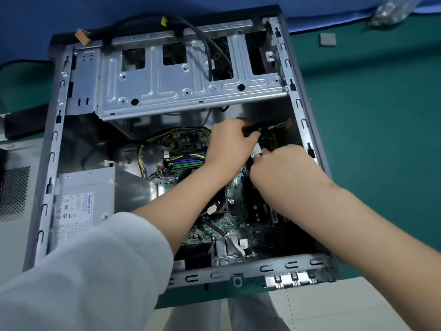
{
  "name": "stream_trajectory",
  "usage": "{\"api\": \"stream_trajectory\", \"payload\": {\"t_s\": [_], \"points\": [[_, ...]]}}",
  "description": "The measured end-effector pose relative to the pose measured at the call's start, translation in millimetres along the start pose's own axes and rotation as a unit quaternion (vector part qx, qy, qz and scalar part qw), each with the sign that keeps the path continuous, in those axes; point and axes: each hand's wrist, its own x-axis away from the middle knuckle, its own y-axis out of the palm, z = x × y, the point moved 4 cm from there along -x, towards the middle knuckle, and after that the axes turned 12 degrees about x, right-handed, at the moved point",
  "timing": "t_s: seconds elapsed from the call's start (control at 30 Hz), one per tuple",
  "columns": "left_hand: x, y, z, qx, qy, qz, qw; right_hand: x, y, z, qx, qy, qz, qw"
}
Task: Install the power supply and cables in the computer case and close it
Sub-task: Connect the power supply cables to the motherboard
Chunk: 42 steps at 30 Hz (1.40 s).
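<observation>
An open grey computer case (55, 149) lies flat on a green mat. The silver power supply (83, 199) sits in its lower left corner, with yellow and black wires (143, 161) running from it to the green motherboard (214, 225). Both hands reach into the case's upper right. My left hand (229, 144) pinches a black cable (253, 129) there. Just below it, my right hand (281, 168) pinches the same cable's white-labelled end (255, 152). A thick black cable (205, 41) with a yellow connector drapes over the silver drive cage (167, 87).
The detached side panel (14, 192) with a mesh vent lies left of the case. A clear bag of small parts (391, 10) and a small grey block (327, 39) lie on the mat at the upper right. An orange connector (82, 37) rests on the case's top edge.
</observation>
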Motion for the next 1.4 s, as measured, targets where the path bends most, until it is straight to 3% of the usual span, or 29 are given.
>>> {"api": "stream_trajectory", "payload": {"t_s": [0.23,0.47,1.2,1.4], "points": [[-28.1,22.7,-3.0,-0.014,-0.017,-0.031,0.999,-2.8,0.5,0.9,-0.019,0.038,0.047,0.998],[-37.6,32.5,-6.5,-0.011,-0.007,0.008,1.0,-3.8,-0.8,1.7,-0.03,0.027,0.046,0.998],[-48.4,45.8,-11.8,-0.055,-0.006,-0.063,0.996,-12.0,6.0,3.5,-0.019,0.08,0.061,0.995],[-43.9,43.7,-7.3,-0.065,0.002,-0.04,0.997,-13.2,7.6,2.1,-0.009,0.075,0.058,0.995]]}}
